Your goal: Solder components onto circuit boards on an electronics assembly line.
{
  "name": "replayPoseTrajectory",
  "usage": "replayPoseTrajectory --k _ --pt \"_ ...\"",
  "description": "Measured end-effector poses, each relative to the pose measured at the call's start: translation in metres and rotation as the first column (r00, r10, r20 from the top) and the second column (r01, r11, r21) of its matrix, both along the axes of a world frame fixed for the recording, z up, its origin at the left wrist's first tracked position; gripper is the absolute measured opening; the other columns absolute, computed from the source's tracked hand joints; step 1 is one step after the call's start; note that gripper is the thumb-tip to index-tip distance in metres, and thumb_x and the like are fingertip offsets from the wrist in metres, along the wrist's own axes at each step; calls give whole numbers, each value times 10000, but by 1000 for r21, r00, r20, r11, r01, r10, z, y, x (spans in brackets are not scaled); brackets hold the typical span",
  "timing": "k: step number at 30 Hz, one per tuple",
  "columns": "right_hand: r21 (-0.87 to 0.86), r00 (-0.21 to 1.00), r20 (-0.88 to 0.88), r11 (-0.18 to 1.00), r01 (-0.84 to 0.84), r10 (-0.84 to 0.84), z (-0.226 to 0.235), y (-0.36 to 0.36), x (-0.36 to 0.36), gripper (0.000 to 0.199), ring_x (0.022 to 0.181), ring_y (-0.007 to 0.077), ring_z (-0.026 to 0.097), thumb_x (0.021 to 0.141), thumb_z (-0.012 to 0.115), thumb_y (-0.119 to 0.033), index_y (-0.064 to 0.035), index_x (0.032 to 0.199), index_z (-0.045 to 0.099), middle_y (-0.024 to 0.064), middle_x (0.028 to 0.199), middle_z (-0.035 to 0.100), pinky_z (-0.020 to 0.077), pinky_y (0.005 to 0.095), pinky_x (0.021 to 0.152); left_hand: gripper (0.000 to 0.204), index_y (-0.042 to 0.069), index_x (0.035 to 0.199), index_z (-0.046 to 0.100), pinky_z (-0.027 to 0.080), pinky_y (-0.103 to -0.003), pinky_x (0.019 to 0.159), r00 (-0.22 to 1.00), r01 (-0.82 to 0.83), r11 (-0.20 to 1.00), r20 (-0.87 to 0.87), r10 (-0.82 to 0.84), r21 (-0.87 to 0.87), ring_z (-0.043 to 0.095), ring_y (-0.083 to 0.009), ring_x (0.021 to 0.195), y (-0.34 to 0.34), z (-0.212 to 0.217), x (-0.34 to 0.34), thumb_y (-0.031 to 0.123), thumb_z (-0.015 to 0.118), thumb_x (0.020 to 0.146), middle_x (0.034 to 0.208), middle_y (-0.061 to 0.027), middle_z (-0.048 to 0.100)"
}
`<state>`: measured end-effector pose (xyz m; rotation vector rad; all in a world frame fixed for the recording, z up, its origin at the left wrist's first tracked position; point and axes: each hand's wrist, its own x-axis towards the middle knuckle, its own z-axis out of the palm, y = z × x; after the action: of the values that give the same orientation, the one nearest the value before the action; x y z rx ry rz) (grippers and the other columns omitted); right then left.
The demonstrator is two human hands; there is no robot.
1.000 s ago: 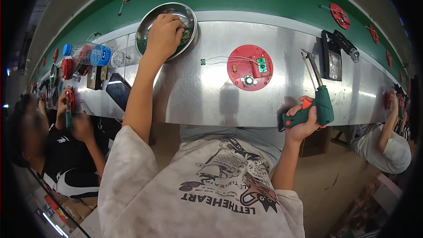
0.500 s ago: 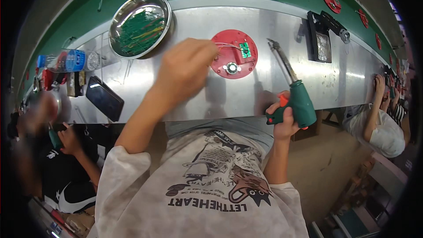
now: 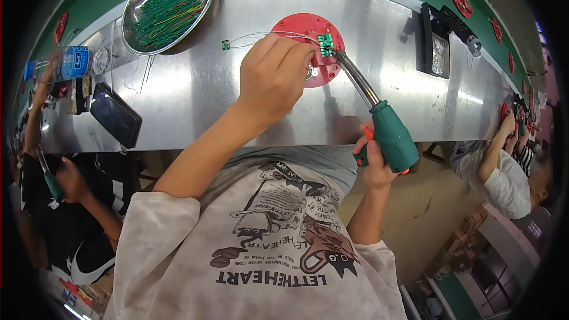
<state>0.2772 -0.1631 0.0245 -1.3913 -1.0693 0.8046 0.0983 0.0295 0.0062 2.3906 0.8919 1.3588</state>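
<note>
One soldering iron (image 3: 393, 136) in the right hand (image 3: 376, 166) points at one red disc (image 3: 323, 71).

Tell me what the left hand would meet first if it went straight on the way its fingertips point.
Probably the green circuit board on the red disc, just past the left hand; the soldering iron's tip is close too, and depth is unclear.

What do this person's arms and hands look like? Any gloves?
Loose, short, blotchy grey-beige cloth sleeves end near the elbows; below, both arms are bare. The left hand and right hand have no gloves, and no watch shows.
</note>
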Motion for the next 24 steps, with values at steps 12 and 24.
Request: replayPoseTrajectory --k 12,24 --pt "34 1000 -29 999 -9 10 -4 5 4 374 611 195 620 934 579 -43 88 1285 575 221 1093 673 497 308 557 111 26 907 677 496 -378 665 996 -40 998 -75 43 43 606 -263 728 -2 -5 1 33 714 803 812 -86 657" --pt "-26 996 -77 999 -40 38 -9 2 11 349 631 194 623 934 574 -42 85 1258 582 169 1018 641 496 300 564 113 33 894 671 494 -379 665 996 -47 999 -75 49 19 603 -262 725 -4 -4 0 31 728 797 796 -82 645"
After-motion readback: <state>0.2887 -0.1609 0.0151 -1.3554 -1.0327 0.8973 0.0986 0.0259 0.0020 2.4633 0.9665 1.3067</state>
